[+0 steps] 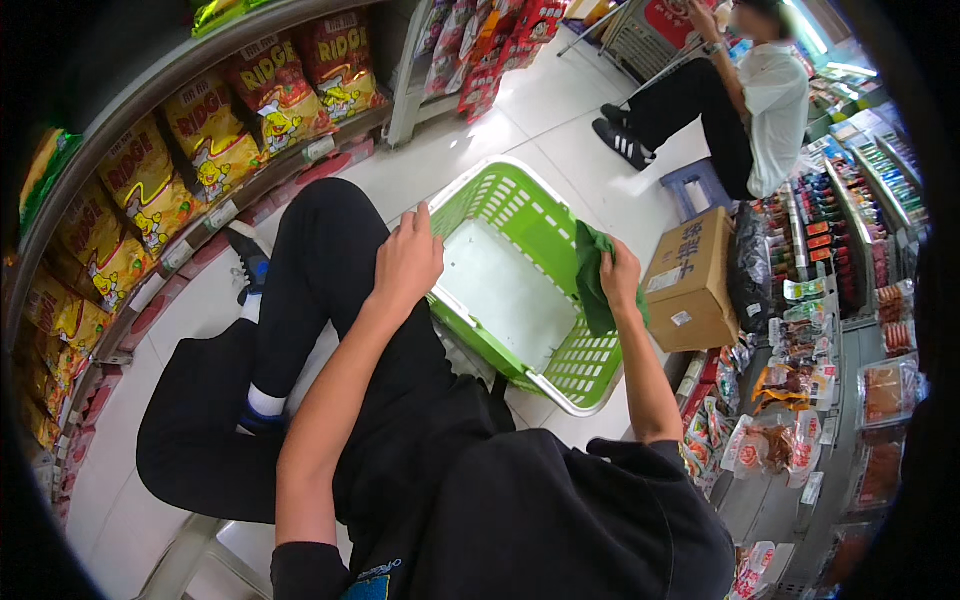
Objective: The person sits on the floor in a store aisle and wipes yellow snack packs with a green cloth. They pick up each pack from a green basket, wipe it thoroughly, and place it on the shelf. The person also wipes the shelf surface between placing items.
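Note:
In front of me a green plastic shopping basket (517, 367) with a white rim leans tilted by my knee. A few dark specks dot its pale inside bottom. My left hand (411, 259) lies on the basket's near left rim, fingers over the edge. On the far right side, my right hand (621, 276) grips a dark green cloth (594, 255) against the basket's outer wall or rim; exactly where it touches is hard to tell. Part of the cloth is hidden behind my fingers and wrist.
Bags of ridged potato chips (281, 101) line a low shelf on the left. A cardboard box (690, 281) stands right of the basket. Packaged foods fill the right shelf (765, 517). Another person (772, 112) sits beyond, near a blue-grey plastic stool (686, 187).

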A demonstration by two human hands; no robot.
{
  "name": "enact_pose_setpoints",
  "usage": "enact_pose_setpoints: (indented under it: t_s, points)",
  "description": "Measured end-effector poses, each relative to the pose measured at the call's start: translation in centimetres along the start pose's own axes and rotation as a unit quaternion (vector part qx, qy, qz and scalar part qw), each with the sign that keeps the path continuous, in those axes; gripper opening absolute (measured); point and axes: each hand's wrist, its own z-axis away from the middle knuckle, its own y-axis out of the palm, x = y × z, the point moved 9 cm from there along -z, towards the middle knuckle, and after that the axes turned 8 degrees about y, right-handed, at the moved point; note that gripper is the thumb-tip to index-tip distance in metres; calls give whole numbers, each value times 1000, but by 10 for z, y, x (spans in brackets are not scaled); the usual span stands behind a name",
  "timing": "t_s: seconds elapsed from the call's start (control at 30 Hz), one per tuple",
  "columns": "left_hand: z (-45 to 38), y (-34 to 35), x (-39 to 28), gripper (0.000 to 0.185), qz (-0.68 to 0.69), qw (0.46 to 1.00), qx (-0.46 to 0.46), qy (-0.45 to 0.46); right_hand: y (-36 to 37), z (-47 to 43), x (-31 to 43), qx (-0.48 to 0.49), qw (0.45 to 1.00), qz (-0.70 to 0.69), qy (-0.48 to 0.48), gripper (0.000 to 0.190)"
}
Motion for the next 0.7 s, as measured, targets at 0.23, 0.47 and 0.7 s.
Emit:
enact_pose_setpoints:
  t_s: [0.23,0.47,0.7]
  points:
    - [-19,-4,-63,71,-102,979,-28,176,-89,-27,112,-108,967,-221,70,21]
    - [9,-151,-122,58,279,920,-150,233,-58,-41,264,0,807,-584,90,39]
    - [68,-261,-58,14,344,916,-195,77,-6,-6,430,57,757,-650,28,68]
